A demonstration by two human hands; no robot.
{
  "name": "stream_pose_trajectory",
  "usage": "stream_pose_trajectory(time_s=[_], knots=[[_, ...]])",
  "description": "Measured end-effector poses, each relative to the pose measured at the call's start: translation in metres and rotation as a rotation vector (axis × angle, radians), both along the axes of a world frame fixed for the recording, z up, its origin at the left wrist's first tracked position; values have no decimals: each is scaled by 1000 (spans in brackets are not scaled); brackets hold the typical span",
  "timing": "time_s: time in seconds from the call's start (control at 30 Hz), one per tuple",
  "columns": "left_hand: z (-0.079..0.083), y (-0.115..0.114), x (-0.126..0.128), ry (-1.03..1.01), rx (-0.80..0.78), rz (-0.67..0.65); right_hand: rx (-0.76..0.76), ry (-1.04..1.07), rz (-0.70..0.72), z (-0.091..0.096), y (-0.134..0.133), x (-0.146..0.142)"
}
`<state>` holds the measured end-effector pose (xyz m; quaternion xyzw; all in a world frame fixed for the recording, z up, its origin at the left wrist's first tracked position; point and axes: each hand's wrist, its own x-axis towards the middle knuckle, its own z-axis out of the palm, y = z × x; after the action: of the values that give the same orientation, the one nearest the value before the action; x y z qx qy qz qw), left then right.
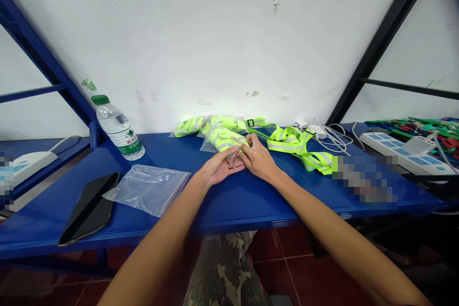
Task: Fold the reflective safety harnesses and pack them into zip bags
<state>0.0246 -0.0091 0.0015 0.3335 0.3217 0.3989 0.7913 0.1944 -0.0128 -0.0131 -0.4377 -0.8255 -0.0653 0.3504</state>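
Both hands meet over a clear zip bag [225, 141] that holds folded yellow-green reflective strap. My left hand [223, 166] lies palm up under the bag's near end, its fingers curled against it. From the right, my right hand [258, 157] pinches the bag's edge, where a red line shows. More bagged reflective straps [191, 125] lie just behind. To the right a loose reflective strap [289, 141] with a black buckle trails along the blue table. An unfilled clear zip bag [148, 186] rests left of my left forearm.
A water bottle [118, 129] with a green cap stands at the back left, a black phone [89, 208] near it. White cable [335, 138] lies at the back right. Beyond are a power strip [405, 153], colourful cords [426, 134] and metal frame posts.
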Motion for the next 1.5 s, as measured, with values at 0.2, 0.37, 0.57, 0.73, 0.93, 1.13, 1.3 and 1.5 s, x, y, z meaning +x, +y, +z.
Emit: stream_pose_trajectory(time_s=[0.2, 0.37, 0.57, 0.73, 0.93, 1.13, 1.3, 1.5], knots=[[-5, 1, 3, 94, -3, -64, 33, 76, 11, -6, 4, 2], [-7, 4, 1, 19, 11, -18, -30, 286, 141, -3, 5, 4], [-9, 5, -1, 22, -1, 7, -100, 486, 196, -1, 11, 8], [-12, 2, 4, 10, -22, -71, 19, 524, 92, -4, 11, 6], [-7, -6, 10, 87, -7, -66, 84, 633, 18, -4, 6, 1], [-5, -7, 12, 176, 101, 1, -176, 858, 68, 1, 9, 3], [-10, -8, 18, 250, 306, 10, -220, 855, 6, -3, 15, 10], [-7, -14, 23, 247, 381, 106, -170, 957, 21, -8, 18, 10]])
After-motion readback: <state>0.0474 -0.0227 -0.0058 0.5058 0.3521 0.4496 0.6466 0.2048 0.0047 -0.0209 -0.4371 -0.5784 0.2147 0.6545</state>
